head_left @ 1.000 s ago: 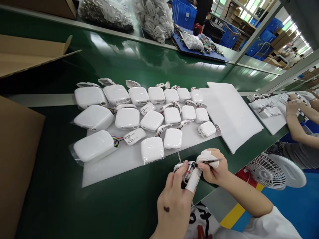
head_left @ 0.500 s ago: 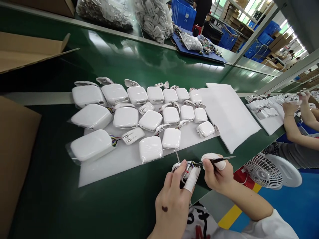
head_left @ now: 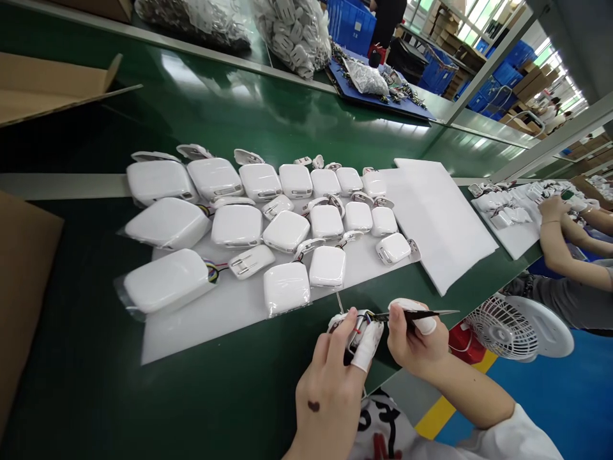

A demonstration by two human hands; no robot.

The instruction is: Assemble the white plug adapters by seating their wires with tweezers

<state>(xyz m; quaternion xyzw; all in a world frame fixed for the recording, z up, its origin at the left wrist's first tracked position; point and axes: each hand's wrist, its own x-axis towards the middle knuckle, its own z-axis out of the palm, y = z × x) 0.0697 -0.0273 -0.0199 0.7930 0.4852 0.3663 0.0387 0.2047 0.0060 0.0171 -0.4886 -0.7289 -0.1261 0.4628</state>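
Note:
At the table's front edge my left hand is closed around a small opened white plastic housing with coloured wires showing inside; the fingers cover part of it. My right hand pinches dark, slim tweezers, their left end at the wires near the housing's upper edge. White covers are on a finger of my left hand and on fingertips of my right. Just beyond lie rows of glossy white rounded cases on a white foam sheet, several with small lids attached by wires.
Another white sheet lies to the right. Cardboard boxes flank the left side. Bags of parts and a blue tray stand at the back. At right are a white fan and a co-worker's arms.
The view has shifted slightly. My right hand has tilted a little, so the tweezers lie more level; their left end stays at the wires. The left hand keeps its hold on the housing.

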